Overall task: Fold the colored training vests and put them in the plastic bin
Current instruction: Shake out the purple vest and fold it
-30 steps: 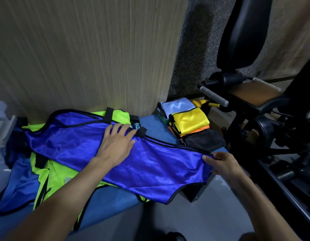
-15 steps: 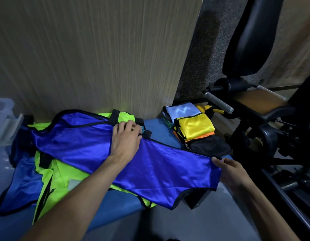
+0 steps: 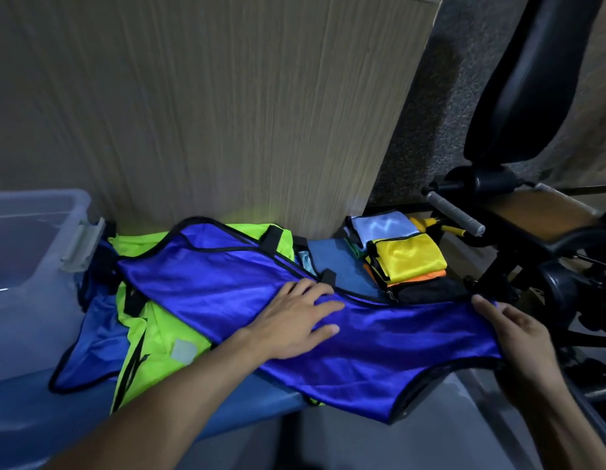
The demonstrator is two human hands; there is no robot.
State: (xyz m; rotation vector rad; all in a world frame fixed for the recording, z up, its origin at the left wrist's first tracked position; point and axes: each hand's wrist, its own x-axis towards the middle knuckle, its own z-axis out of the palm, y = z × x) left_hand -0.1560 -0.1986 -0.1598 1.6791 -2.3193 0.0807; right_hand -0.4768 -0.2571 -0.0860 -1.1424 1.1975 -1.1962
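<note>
Blue vest [image 3: 227, 293]: spread across blue tabletop [image 3: 349, 266], over neon-green vest [image 3: 159, 334]. Left hand [image 3: 295, 323], fingers spread, has slid rightward along it, smoothing; right hand [image 3: 512, 330] still pinches its hem. Folding not begun. Plastic bin [image 3: 33, 252] left; folded vests [image 3: 403, 259] beside wood-panel wall [image 3: 227, 113].

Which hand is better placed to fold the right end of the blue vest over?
Probably the right hand: it already holds the right edge of the blue vest. The left hand lies flat on the vest's middle, anchoring it.
</note>
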